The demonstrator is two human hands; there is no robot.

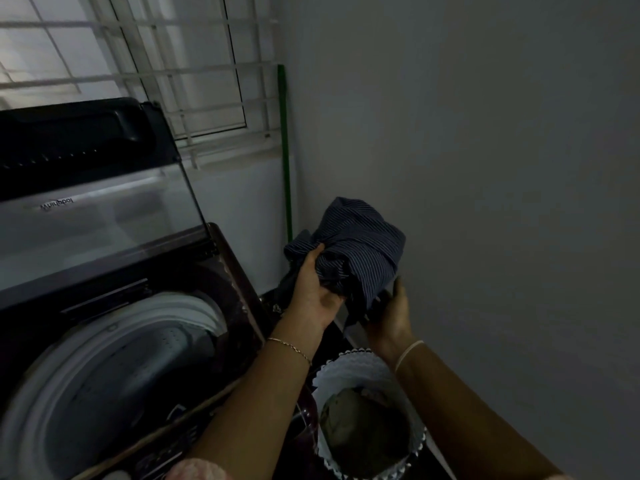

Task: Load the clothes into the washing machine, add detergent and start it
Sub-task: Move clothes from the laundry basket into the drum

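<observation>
Dim corner — bare wall close on the right, washing machine left, lid up. Left hand and right hand grip a striped shirt above the laundry basket.

The dark floor shows as a narrow strip along the wall on my right. The top-loading washing machine stands on it. A white scallop-rimmed laundry basket sits just beside the machine's right side. A green pole stands in the far corner, its foot hidden.
</observation>
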